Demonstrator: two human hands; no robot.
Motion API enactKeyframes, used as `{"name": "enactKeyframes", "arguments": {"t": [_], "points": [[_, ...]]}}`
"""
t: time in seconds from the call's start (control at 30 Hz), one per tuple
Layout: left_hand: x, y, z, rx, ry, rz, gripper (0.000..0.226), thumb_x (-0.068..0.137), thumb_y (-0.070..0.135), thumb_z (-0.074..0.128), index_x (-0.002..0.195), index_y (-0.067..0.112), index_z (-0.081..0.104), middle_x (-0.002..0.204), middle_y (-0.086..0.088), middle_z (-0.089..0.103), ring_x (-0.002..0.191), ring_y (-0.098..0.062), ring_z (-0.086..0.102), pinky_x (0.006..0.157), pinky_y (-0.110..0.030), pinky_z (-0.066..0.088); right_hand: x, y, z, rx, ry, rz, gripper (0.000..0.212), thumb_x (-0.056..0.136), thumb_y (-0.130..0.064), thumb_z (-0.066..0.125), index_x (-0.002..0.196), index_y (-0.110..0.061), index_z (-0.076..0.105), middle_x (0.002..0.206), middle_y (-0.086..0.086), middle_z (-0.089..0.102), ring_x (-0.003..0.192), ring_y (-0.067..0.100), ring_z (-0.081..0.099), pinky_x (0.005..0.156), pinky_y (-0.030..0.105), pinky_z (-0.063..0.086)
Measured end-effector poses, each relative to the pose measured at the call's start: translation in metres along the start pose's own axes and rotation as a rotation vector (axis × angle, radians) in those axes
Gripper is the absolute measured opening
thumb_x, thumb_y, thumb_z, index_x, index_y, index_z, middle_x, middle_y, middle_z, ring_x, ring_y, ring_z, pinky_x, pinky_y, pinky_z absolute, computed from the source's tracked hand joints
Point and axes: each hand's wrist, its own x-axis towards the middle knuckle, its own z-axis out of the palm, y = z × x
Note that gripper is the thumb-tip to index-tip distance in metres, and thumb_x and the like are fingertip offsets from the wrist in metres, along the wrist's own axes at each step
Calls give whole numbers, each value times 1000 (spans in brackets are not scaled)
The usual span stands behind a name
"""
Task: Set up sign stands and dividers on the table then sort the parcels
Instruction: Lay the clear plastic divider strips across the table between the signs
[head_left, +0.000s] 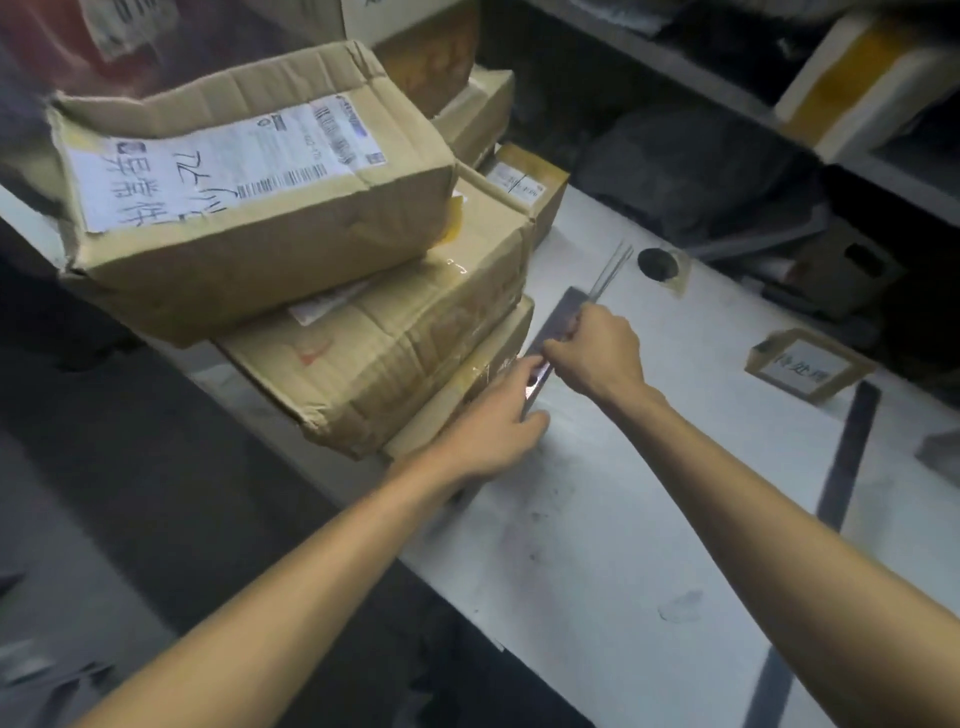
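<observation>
A dark flat divider strip (560, 319) lies on the white table (597, 519), right beside a stack of cardboard parcels (395, 332). My left hand (493, 426) pinches the strip's near end. My right hand (597, 348) grips the strip at its middle, together with thin clear sheets (613, 270) that stick up past it. A second dark divider strip (849, 457) lies on the table to the right. A small cardboard sign stand (808, 364) with a white label stands beyond it.
A large labelled box (249, 182) tops the parcel stack, with smaller boxes (530, 182) behind. A round cable hole (657, 262) is in the table. Shelves at the back right hold dark bags (691, 166) and a white-yellow foam box (857, 78).
</observation>
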Motion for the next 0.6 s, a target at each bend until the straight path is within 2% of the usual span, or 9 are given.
{"name": "enactKeyframes", "arguments": {"t": [0.07,0.13,0.23,0.33,0.4,0.47,0.53,0.6], "points": [[0,1,-2,13,-7,2,63,92,10,50,150,15,25,148,-6,38,135,-19,38,112,-33,31,0,-2,-3,-20,-5,-7,13,79,-13,63,72,-7,54,67,5,55,71,29,59,49,28,32],[-1,5,-4,12,4,-6,62,92,7,45,150,18,26,148,-6,39,133,-21,41,111,-35,34,-1,-6,-9,-14,-2,-10,14,80,-10,63,88,-4,55,75,4,53,72,26,56,52,28,36],[-4,15,-10,-2,58,-4,61,93,4,41,150,19,27,146,-4,41,133,-17,41,105,-24,31,-5,-16,-22,21,18,-23,42,85,-13,64,121,-1,44,93,6,50,84,24,52,68,35,46],[-7,31,-18,-38,131,31,57,95,5,40,150,18,31,146,-4,42,135,-18,41,107,-26,31,-11,-25,-40,62,87,-65,64,86,-17,65,138,-3,31,82,3,47,79,22,55,74,43,55],[-11,48,-21,-22,162,72,53,98,6,38,149,16,33,149,-2,42,137,-15,39,103,-19,27,-17,-28,-56,138,163,-87,67,85,-18,65,141,-5,31,78,3,51,75,19,56,71,42,57],[-15,70,-19,-3,187,136,52,99,4,36,150,15,32,153,-3,39,139,-13,35,104,-14,22,-26,-25,-78,235,258,-130,57,83,-17,64,135,-6,41,81,6,61,73,19,60,63,37,54],[-21,97,-9,28,231,217,50,101,6,36,150,15,33,154,-2,38,141,-13,34,110,-16,21,-39,-16,-102,302,369,-172,44,83,-17,61,124,-11,51,74,2,66,66,18,63,59,37,52],[-28,122,9,53,281,302,48,102,8,37,150,16,35,152,-2,40,140,-14,36,114,-21,23,-55,-2,-126,349,461,-176,50,82,-21,60,130,-15,49,68,-2,66,63,18,64,64,43,57]]}}
